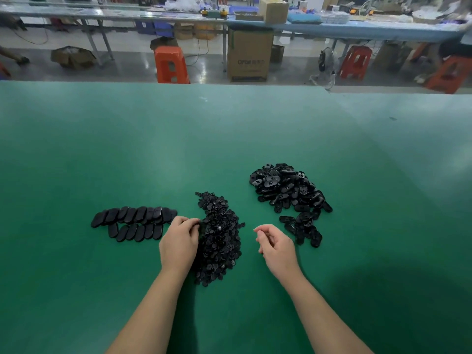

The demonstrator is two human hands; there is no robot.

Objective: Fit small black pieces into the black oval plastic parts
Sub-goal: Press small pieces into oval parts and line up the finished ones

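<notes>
Head view looks down on a heap of small black plastic pieces (219,238) lying in the middle of a green matte tabletop (178,149), stretched in a ragged band from near the forearms away toward the far side. Along its left edge, the left hand (180,242) rests with fingers curled down into the heap, fingertips (195,223) buried among the pieces; whether it has actually pinched one cannot be told, since the fingertips hide what is under them. To the right of the heap, apart from it, the right hand (275,242) hovers just above the table with fingers loosely curled and nothing visible in it. Beyond and to the right of that hand lies a loose pile of black oval plastic parts (288,190), many showing their hollow inner side, with a smaller cluster trailing toward the hand. Left of the small pieces, two overlapping rows of black oval parts lying smooth side up (135,222) sit just beside the left hand. Past the table's far edge, on a grey floor, stand an orange plastic stool (171,65), a tall brown cardboard box (249,54) and another red-orange stool (356,62), with a long cluttered workbench (332,29) behind them.
</notes>
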